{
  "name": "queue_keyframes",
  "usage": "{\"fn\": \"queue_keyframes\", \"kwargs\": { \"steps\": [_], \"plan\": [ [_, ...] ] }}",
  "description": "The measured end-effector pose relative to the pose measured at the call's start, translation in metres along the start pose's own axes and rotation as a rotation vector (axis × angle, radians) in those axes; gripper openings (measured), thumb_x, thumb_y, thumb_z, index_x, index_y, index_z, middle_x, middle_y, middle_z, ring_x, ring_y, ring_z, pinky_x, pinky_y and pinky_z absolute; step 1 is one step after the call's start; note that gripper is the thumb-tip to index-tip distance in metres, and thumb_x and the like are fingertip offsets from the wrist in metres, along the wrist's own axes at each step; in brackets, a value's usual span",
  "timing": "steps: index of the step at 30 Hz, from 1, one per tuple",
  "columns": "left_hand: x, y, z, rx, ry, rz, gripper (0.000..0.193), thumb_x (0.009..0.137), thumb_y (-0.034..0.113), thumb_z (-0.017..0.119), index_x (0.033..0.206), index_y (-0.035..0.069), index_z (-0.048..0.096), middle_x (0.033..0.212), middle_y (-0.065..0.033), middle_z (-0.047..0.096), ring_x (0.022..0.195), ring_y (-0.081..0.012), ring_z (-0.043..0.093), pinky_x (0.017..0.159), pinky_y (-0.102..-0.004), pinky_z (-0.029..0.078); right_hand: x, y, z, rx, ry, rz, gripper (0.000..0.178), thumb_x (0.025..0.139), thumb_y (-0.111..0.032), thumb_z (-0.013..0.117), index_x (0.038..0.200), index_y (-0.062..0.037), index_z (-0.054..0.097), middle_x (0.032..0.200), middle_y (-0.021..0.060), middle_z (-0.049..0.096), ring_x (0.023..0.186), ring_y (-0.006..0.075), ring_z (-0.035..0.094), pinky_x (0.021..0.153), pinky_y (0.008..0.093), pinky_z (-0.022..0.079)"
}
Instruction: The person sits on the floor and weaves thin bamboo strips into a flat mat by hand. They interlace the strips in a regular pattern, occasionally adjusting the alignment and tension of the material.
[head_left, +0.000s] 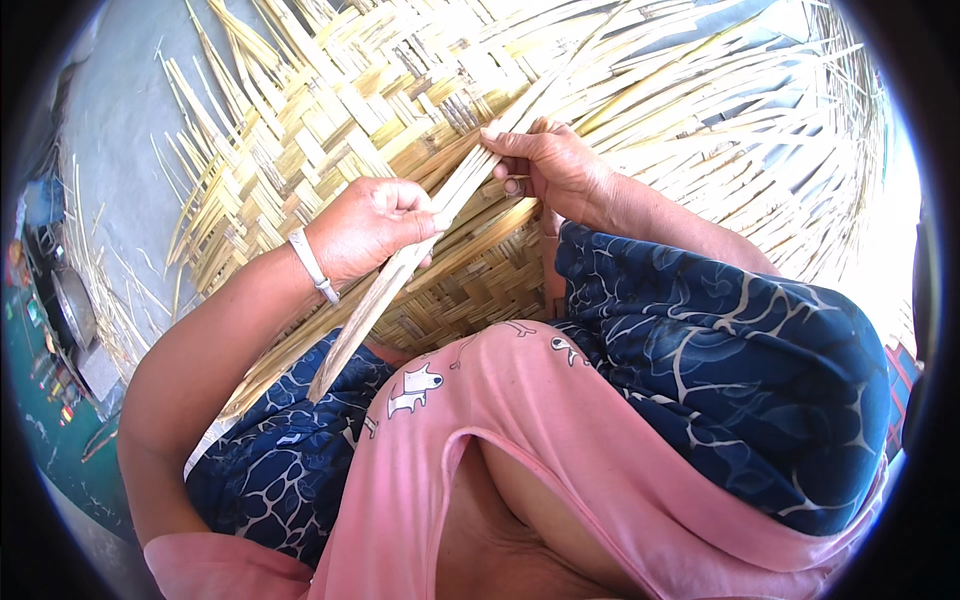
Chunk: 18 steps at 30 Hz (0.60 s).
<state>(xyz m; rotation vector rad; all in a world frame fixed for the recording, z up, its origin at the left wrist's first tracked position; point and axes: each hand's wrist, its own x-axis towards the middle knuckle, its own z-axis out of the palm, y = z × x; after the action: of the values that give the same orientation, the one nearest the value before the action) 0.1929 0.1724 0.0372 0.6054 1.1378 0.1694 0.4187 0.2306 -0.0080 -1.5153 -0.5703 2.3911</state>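
A long, pale bamboo strip (366,312) runs slantwise from above my lap up to the far right, with finer splits lying along its upper part. My left hand (378,225), a light bangle (313,265) on its wrist, pinches the strip around its middle between thumb and fingers. Farther up, my right hand (540,163) grips the same strip between thumb and forefinger, its other fingers curled. Beneath both hands lies a partly woven bamboo mat (345,115) in a diagonal pattern, its loose strip ends fanning outward. A darker woven part (480,285) shows between my hands and knees.
Many unwoven strips (720,150) spread across the right side, reaching the far edge. Grey floor (125,130) shows at the left, with thin slivers scattered on it. A round metal vessel (72,305) and small items on a green surface (50,440) stand at the far left.
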Motion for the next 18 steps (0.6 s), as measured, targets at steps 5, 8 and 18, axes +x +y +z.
{"fn": "queue_keyframes", "kwargs": {
  "steps": [5, 8, 18],
  "plan": [
    [-0.010, 0.006, -0.003, -0.027, -0.008, -0.018, 0.016, 0.090, 0.017, 0.062, 0.086, 0.002, 0.060, 0.071, -0.0039, 0.062, 0.062, -0.0097, 0.060, 0.055, -0.0226, 0.049, 0.004, -0.016, -0.014, 0.040, 0.040, -0.044, 0.022, 0.085, -0.022, 0.069, 0.092, -0.0018, 0.062, 0.075, 0.0032, 0.062, 0.068, 0.0111, 0.059, 0.058, 0.0258, 0.047],
    [-0.018, 0.007, -0.006, -0.016, -0.003, -0.119, 0.016, 0.088, 0.020, 0.064, 0.085, 0.005, 0.060, 0.073, -0.0004, 0.060, 0.063, -0.0089, 0.060, 0.058, -0.0212, 0.047, 0.009, -0.022, -0.022, -0.184, 0.100, -0.169, 0.028, 0.084, -0.022, 0.071, 0.094, 0.0018, 0.062, 0.074, 0.0052, 0.062, 0.067, 0.0110, 0.059, 0.058, 0.0251, 0.048],
    [-0.032, -0.007, -0.022, 0.068, -0.051, -0.139, 0.019, 0.090, 0.020, 0.062, 0.083, 0.002, 0.058, 0.072, -0.0040, 0.062, 0.061, -0.0111, 0.063, 0.054, -0.0233, 0.050, 0.026, -0.053, -0.054, -0.042, 0.099, -0.237, 0.021, 0.083, -0.013, 0.070, 0.090, 0.0038, 0.061, 0.076, 0.0080, 0.062, 0.066, 0.0134, 0.060, 0.059, 0.0250, 0.052]
  ]
}}
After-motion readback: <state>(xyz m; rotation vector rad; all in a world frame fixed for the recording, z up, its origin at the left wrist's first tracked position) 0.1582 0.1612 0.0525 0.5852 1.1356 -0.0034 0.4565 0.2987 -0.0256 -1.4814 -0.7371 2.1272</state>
